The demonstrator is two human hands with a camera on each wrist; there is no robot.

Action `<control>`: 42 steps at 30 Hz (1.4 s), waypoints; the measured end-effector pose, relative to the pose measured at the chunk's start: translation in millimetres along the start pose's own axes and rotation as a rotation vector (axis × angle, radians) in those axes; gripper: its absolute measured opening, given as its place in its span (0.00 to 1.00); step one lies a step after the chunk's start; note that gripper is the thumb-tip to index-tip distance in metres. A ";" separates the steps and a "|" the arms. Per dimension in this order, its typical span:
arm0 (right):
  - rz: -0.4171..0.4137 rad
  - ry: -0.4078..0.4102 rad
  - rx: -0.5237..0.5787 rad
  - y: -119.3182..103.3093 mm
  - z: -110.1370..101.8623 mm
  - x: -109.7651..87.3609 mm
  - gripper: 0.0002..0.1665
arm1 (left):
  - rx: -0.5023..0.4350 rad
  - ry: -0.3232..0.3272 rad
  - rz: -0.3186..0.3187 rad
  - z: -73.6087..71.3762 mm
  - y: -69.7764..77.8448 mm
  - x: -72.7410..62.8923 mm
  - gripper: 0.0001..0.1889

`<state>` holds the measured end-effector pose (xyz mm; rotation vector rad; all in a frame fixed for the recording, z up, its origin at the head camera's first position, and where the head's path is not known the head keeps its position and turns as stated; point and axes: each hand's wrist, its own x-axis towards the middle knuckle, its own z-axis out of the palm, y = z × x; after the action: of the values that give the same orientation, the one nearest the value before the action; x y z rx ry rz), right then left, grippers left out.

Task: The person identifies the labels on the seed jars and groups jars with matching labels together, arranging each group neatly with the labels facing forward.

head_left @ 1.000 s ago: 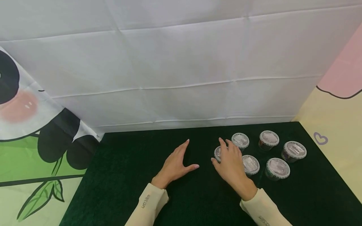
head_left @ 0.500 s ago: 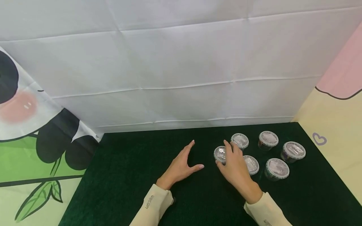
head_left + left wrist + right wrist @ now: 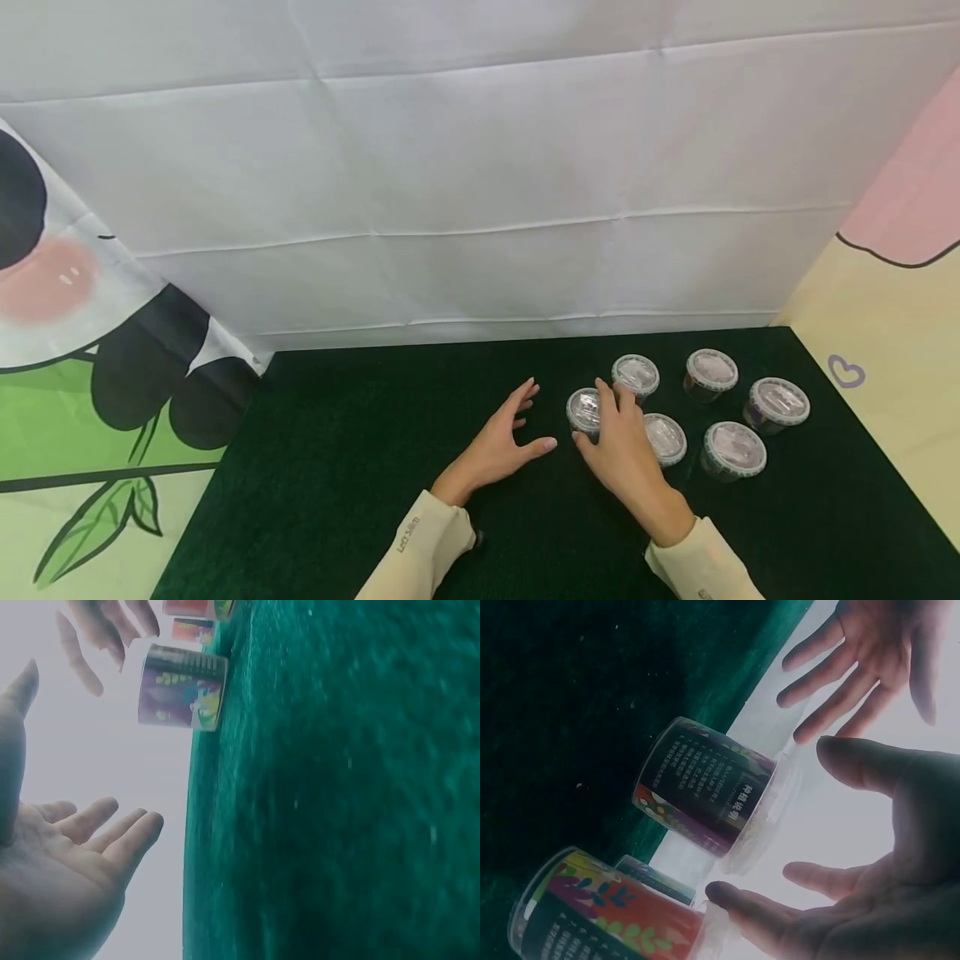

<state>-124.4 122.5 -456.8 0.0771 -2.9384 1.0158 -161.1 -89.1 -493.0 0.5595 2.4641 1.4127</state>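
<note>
Six-sided clutter is absent; several lidded plastic cups stand upright on a dark green cloth. My right hand (image 3: 628, 448) hovers beside the leftmost cup (image 3: 582, 408), thumb and fingers spread around its lid. The right wrist view shows that cup (image 3: 705, 784) with a purple and black printed label, a gap between it and the thumb. Another cup (image 3: 604, 907), with an orange label, sits under the fingertips there. To the left, my left hand (image 3: 495, 448) is held above the cloth with thumb and fingers apart, holding nothing. Its palm (image 3: 60, 885) shows in the left wrist view.
Close to the right hand are a front cup (image 3: 666, 439) and a back cup (image 3: 636, 375). Farther right stand more cups (image 3: 735, 450). A white cloth wall (image 3: 450, 283) rises behind the green tabletop (image 3: 337, 467), with printed panels at both sides.
My left hand has moved rightward, nearer to the leftmost cup. My right hand has shifted slightly right and down, uncovering more of that cup's lid. The cups stay in place.
</note>
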 end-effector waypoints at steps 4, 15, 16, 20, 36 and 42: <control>0.006 -0.008 0.011 1.7 1.9 -0.3 0.50 | -0.034 -0.020 0.015 6.4 1.8 4.1 0.47; 0.010 -0.003 0.022 2.9 8.1 -0.3 0.45 | -0.154 -0.024 -0.007 21.7 6.9 13.9 0.40; 0.012 -0.003 0.023 3.0 8.5 -0.1 0.45 | -0.169 -0.020 -0.011 22.9 7.0 14.7 0.39; 0.016 -0.004 0.030 3.8 9.3 0.3 0.44 | -0.208 -0.013 -0.014 26.8 9.0 16.7 0.37; 0.012 0.030 0.077 6.1 14.6 2.0 0.43 | -0.274 -0.035 -0.028 35.5 8.1 24.3 0.33; -0.014 0.044 0.106 7.4 14.7 -0.2 0.42 | -0.263 0.001 -0.020 36.4 7.2 23.3 0.30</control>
<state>-124.9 119.3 -473.0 0.0774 -2.8395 1.1558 -166.2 -47.4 -505.5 0.4743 2.2274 1.6925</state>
